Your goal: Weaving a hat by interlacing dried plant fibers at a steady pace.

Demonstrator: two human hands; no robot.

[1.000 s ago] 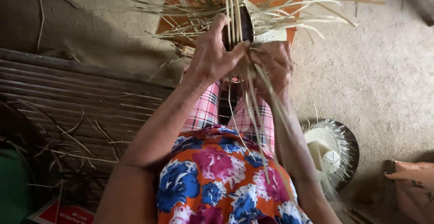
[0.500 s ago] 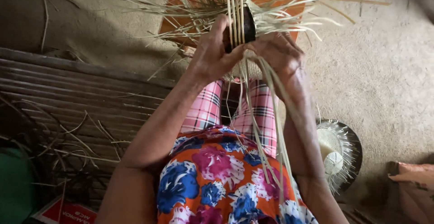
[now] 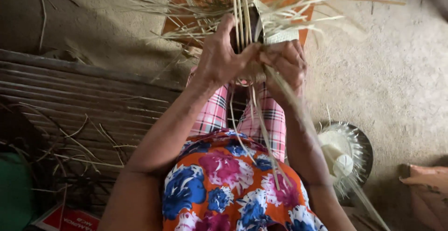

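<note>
hands (image 3: 224,56) (image 3: 285,63) grip pale straw strips (image 3: 242,11) together.

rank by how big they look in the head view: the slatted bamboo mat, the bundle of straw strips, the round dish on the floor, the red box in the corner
1. slatted bamboo mat, widest spread
2. bundle of straw strips, though it is held closer to the camera, so unsure against the mat
3. round dish
4. red box, cut off by the frame edge

A bundle of pale straw strips (image 3: 242,7), seemingly part-woven, stands upright at the knees, loose ends fanning outward.
</note>
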